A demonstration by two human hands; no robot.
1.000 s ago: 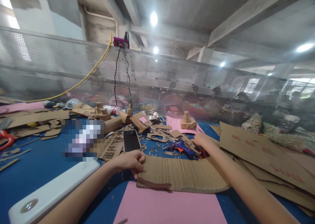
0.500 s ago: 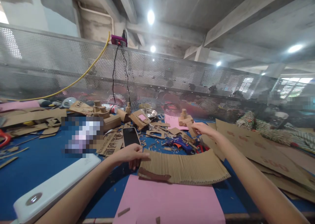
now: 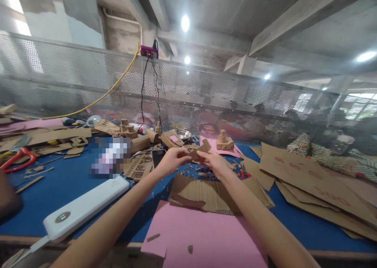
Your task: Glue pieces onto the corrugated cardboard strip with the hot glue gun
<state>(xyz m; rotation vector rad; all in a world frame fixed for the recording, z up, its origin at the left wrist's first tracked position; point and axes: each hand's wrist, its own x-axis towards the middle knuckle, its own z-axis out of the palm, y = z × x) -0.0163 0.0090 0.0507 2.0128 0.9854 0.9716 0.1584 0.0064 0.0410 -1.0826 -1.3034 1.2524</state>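
Note:
My left hand (image 3: 176, 158) and my right hand (image 3: 216, 163) meet above the middle of the table. Between their fingertips is a small brown cardboard piece (image 3: 201, 150), pinched by my right fingers and touched by my left fingertips at its near-left side. Under my right forearm lies a curved, ribbed corrugated cardboard sheet (image 3: 206, 191) with a torn left edge. It overlaps a pink sheet (image 3: 215, 236) that carries two small scraps. The blue glue gun behind my right hand is mostly hidden.
A phone (image 3: 158, 156) and a white power bank (image 3: 85, 209) lie to the left, with red-handled scissors (image 3: 22, 158) farther out. Flat cardboard sheets (image 3: 306, 177) are stacked at right. A small cardboard model (image 3: 224, 141) stands behind. A blurred brown shape (image 3: 7, 193) enters at the left edge.
My left hand has let go of the corrugated sheet and moved up and right. My right hand has brought the cardboard piece left to meet it. The view has shifted slightly.

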